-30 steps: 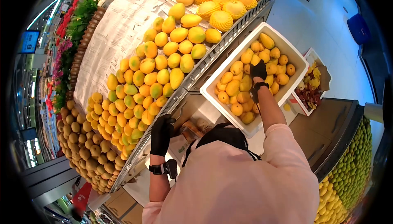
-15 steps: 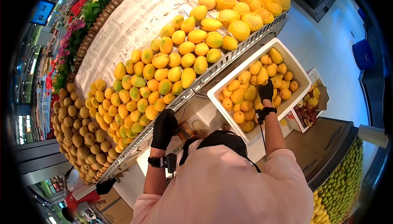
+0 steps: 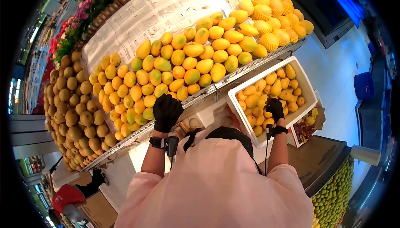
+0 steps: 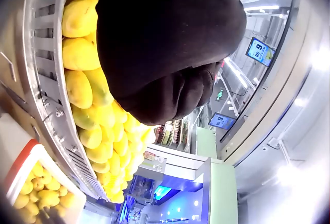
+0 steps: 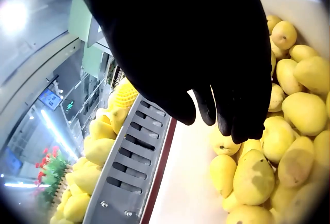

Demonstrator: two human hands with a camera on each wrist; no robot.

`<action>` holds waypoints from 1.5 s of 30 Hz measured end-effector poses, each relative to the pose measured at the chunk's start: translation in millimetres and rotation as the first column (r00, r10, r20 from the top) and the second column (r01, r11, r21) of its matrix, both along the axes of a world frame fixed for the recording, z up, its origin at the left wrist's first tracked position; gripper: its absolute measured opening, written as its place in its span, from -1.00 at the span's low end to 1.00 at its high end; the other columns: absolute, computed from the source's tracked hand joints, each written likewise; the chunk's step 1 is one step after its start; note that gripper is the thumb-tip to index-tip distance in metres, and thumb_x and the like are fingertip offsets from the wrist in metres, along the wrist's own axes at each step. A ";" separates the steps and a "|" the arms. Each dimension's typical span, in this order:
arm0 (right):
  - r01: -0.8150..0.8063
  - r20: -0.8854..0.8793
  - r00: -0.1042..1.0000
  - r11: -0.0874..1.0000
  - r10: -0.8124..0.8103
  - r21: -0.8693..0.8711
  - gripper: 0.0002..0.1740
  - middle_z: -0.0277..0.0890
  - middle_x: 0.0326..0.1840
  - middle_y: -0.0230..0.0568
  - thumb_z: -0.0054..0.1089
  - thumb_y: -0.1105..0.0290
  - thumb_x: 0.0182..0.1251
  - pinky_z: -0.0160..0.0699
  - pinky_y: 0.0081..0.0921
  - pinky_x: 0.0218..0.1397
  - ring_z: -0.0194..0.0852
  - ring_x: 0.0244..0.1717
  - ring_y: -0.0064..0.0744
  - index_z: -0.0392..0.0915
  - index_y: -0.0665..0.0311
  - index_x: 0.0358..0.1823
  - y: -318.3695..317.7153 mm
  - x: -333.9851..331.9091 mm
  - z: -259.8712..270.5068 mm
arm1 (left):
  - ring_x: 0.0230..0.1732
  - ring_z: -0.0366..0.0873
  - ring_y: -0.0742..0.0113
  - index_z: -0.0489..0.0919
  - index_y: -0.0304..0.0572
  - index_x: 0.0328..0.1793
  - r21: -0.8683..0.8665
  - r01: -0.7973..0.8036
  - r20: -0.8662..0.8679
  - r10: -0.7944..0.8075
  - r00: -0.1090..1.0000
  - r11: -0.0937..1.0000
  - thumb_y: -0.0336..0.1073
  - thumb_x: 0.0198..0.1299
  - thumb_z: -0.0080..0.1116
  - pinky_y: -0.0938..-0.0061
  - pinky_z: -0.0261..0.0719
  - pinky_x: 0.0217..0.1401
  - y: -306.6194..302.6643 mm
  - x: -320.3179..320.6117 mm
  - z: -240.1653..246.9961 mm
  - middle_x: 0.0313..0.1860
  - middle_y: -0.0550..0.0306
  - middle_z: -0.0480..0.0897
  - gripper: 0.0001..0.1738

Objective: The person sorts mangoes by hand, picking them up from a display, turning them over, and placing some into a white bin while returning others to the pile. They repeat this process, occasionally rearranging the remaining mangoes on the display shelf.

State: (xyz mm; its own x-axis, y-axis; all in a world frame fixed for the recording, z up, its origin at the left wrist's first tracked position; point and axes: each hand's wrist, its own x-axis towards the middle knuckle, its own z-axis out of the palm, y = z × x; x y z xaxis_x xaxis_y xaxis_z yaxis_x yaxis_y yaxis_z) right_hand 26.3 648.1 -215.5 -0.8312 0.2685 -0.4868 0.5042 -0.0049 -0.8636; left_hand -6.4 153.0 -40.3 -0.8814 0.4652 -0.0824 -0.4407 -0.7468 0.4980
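In the head view, the black-gloved left hand [image 3: 167, 112] is beside the display rail [image 3: 216, 87], near the front mangoes [image 3: 192, 76]. Its fingers look folded in the left wrist view, where the glove [image 4: 170, 44] covers much of the picture; no fruit shows in it. The black-gloved right hand [image 3: 275, 108] is over the near part of a white foam box [image 3: 306, 74] of yellow mangoes [image 3: 252, 100]. In the right wrist view that hand [image 5: 196, 54] has its fingers pointing down, slightly bent and holding nothing visible, above mangoes [image 5: 253, 177].
Net-wrapped fruit [image 3: 268, 41] lies at the display's far right, brown round fruit [image 3: 75, 119] at its left, and paper [image 3: 137, 19] behind the mangoes. A smaller box of scraps [image 3: 306, 124] stands beside the foam box. A person in red [image 3: 66, 196] is at lower left.
The head view has turned, shifting the display and box. The right hand has drawn back from the middle of the box toward its near side. The left hand's fingers, earlier at the rail, now look more folded.
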 end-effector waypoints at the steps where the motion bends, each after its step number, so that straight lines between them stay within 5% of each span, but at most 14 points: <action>1: -0.028 -0.046 0.999 1.000 0.028 0.005 -0.72 0.59 -0.32 -0.28 0.25 0.29 0.26 0.54 -0.55 -0.44 0.61 -0.45 -0.43 0.56 0.32 -0.11 -5.6 -0.8 0.9 | -0.54 0.18 0.36 0.22 0.06 -0.48 0.011 -0.021 0.029 0.020 0.999 1.000 -0.08 0.46 -0.29 0.45 0.15 -0.45 -6.6 -1.2 -2.4 -0.59 0.28 0.18 -0.62; 3: -0.082 -0.140 0.987 0.997 0.083 0.015 -0.70 0.61 -0.28 -0.26 0.24 0.28 0.28 0.56 -0.55 -0.42 0.64 -0.40 -0.39 0.56 0.31 -0.06 -17.0 -2.6 2.9 | -0.51 0.20 0.35 0.24 0.04 -0.44 -0.020 -0.048 0.028 0.049 0.998 0.999 -0.10 0.45 -0.27 0.45 0.16 -0.44 -20.7 -3.9 -7.0 -0.56 0.27 0.21 -0.66; 4: 0.066 0.056 0.997 0.979 -0.056 -0.192 -0.69 0.61 -0.27 -0.25 0.24 0.28 0.28 0.56 -0.54 -0.42 0.64 -0.39 -0.37 0.55 0.31 -0.04 -32.5 -6.0 28.2 | -0.51 0.19 0.35 0.24 0.05 -0.45 -0.034 -0.095 0.039 0.096 0.995 0.995 -0.11 0.45 -0.28 0.44 0.16 -0.44 -28.2 -3.7 -9.3 -0.57 0.27 0.20 -0.66; 11: 0.028 0.047 0.999 0.991 -0.022 -0.131 -0.69 0.62 -0.21 -0.20 0.12 0.35 0.35 0.64 -0.51 -0.27 0.67 -0.29 -0.33 0.52 0.35 0.04 -92.0 -19.8 81.9 | -0.52 0.18 0.44 0.28 0.11 -0.47 -0.438 -0.280 -0.133 0.246 0.960 0.854 -0.07 0.45 -0.10 0.51 0.20 -0.42 -99.7 -3.8 -78.5 -0.59 0.36 0.16 -0.64; 13: 0.000 0.024 1.000 0.991 0.004 -0.137 -0.70 0.62 -0.21 -0.21 0.12 0.34 0.36 0.64 -0.50 -0.25 0.66 -0.29 -0.33 0.53 0.35 0.03 -100.2 -22.4 84.9 | -0.53 0.18 0.46 0.29 0.12 -0.48 -0.129 -0.222 0.171 0.242 0.955 0.966 -0.05 0.44 -0.05 0.53 0.20 -0.43 -94.8 2.7 -17.0 -0.59 0.37 0.16 -0.62; 16: -0.001 0.012 1.000 0.991 0.003 -0.133 -0.71 0.61 -0.19 -0.22 0.13 0.34 0.36 0.63 -0.51 -0.24 0.65 -0.30 -0.33 0.54 0.35 0.02 -114.6 -25.5 91.5 | -0.54 0.15 0.46 0.27 0.12 -0.50 -0.222 -0.237 0.310 0.299 0.902 0.946 -0.03 0.43 -0.01 0.55 0.19 -0.44 -102.7 2.0 -6.8 -0.60 0.37 0.14 -0.60; 26: 0.100 -0.060 0.993 0.993 -0.103 -0.061 -0.62 0.59 -0.18 -0.23 0.25 0.30 0.31 0.62 -0.55 -0.30 0.64 -0.35 -0.41 0.52 0.33 0.08 -117.1 -23.5 120.0 | -0.67 0.04 0.51 0.22 0.12 -0.56 0.294 -0.238 0.251 0.165 0.954 0.926 -0.06 0.50 -0.21 0.56 0.05 -0.57 -115.5 -23.5 -15.9 -0.70 0.39 0.11 -0.54; 32: 0.049 -0.144 0.988 0.999 -0.048 0.005 -0.62 0.61 -0.22 -0.26 0.22 0.33 0.31 0.64 -0.54 -0.25 0.63 -0.33 -0.45 0.53 0.35 0.10 -105.0 -84.2 154.3 | -0.65 0.04 0.49 0.19 0.11 -0.59 0.122 -0.383 0.333 0.326 0.885 0.916 -0.07 0.50 -0.22 0.53 0.06 -0.54 -108.1 -29.0 -5.8 -0.70 0.38 0.10 -0.52; 36: 0.010 -0.248 0.969 0.999 0.000 0.037 -0.63 0.60 -0.23 -0.25 0.24 0.33 0.30 0.60 -0.57 -0.31 0.60 -0.40 -0.47 0.55 0.38 0.07 -88.4 -150.2 157.4 | -0.60 0.12 0.45 0.20 0.07 -0.59 0.315 -0.328 0.193 0.278 0.941 0.890 -0.07 0.50 -0.24 0.50 0.12 -0.50 -108.8 -27.8 -17.5 -0.67 0.35 0.13 -0.52; 37: -0.036 -0.285 0.957 0.998 0.050 0.055 -0.65 0.60 -0.24 -0.27 0.23 0.32 0.31 0.57 -0.58 -0.33 0.57 -0.41 -0.50 0.56 0.37 0.05 -88.7 -165.3 165.9 | -0.59 0.13 0.44 0.21 0.07 -0.58 -0.130 -0.419 -0.055 0.415 0.908 0.899 -0.07 0.50 -0.24 0.49 0.14 -0.49 -103.7 -24.0 -7.4 -0.67 0.33 0.14 -0.52; 38: -0.038 -0.298 0.953 0.997 0.057 0.070 -0.66 0.59 -0.26 -0.30 0.24 0.31 0.30 0.55 -0.58 -0.33 0.54 -0.39 -0.52 0.58 0.35 0.02 -87.5 -181.4 168.6 | -0.58 0.15 0.43 0.21 0.07 -0.58 -0.518 -0.522 -0.331 0.404 0.853 0.678 -0.07 0.50 -0.24 0.48 0.16 -0.48 -97.4 -20.3 4.3 -0.66 0.32 0.15 -0.52; 41: -0.053 -0.308 0.946 0.987 0.097 0.150 -0.63 0.59 -0.24 -0.30 0.27 0.25 0.27 0.56 -0.57 -0.33 0.55 -0.36 -0.53 0.58 0.33 0.01 -84.4 -230.1 172.2 | -0.55 0.23 0.40 0.25 0.05 -0.57 -0.328 -0.596 -0.241 0.546 0.803 0.733 -0.04 0.49 -0.25 0.46 0.23 -0.45 -111.7 -16.2 -13.1 -0.65 0.28 0.20 -0.52; 42: -0.056 -0.336 0.933 0.976 0.127 0.212 -0.62 0.60 -0.23 -0.29 0.28 0.24 0.26 0.56 -0.57 -0.33 0.55 -0.36 -0.53 0.58 0.33 0.01 -82.0 -245.9 170.8 | -0.55 0.24 0.41 0.25 0.05 -0.57 0.218 -0.542 0.116 0.530 0.840 0.812 -0.03 0.49 -0.25 0.47 0.23 -0.45 -111.0 -13.1 -14.2 -0.65 0.28 0.21 -0.51; 45: -0.024 -0.436 0.881 0.937 0.185 0.349 -0.51 0.61 -0.08 -0.10 0.31 0.20 0.20 0.59 -0.47 -0.20 0.59 -0.23 -0.36 0.54 0.42 0.05 -83.1 -284.3 176.3 | -0.59 0.19 0.41 0.23 0.07 -0.59 0.096 -0.614 0.225 0.583 0.780 0.784 0.00 0.50 -0.27 0.46 0.23 -0.49 -116.9 -4.7 -31.6 -0.67 0.29 0.19 -0.49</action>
